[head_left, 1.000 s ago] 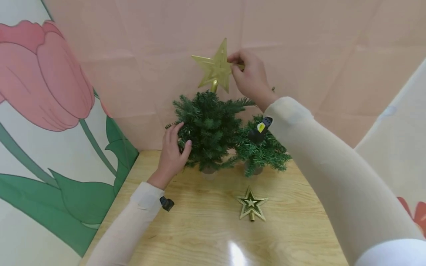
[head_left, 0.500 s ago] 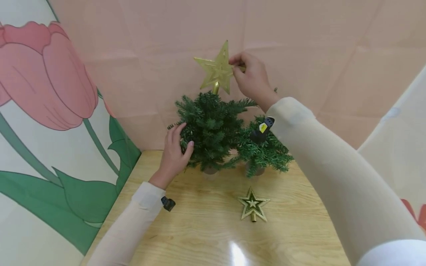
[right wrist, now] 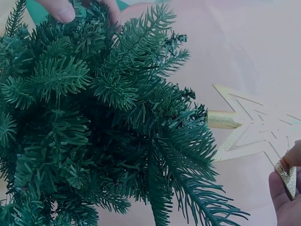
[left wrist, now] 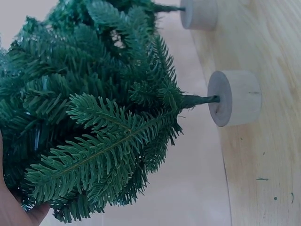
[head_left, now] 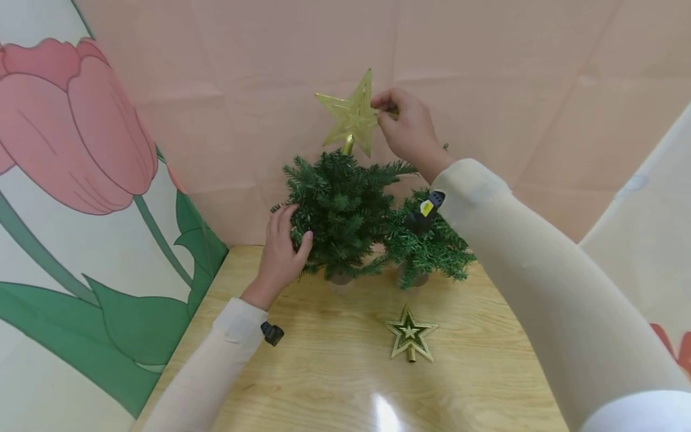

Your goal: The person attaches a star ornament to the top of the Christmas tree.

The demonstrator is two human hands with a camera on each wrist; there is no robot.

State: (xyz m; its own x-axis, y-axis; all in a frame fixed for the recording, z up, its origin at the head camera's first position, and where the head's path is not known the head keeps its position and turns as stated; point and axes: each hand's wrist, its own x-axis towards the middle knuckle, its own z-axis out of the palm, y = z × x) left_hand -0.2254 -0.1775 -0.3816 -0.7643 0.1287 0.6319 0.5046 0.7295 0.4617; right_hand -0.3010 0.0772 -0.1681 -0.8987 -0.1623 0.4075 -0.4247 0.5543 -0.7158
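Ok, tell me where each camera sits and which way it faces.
Head: on the head, facing forward and down at the larger tree, held star and tabletop star; left hand, right hand and sleeves show.
Left wrist: worn there, facing the larger tree and its base; part of the left hand shows.
Right wrist: worn there, facing the larger tree and held star; parts of both hands show.
Head and right wrist share the held star.

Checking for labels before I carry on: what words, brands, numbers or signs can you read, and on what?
No readable text in any view.
Yellow label on the black device at the right cuff: any marks too small and blurred to read.
Held gold star, loose gold star: no lettering visible.
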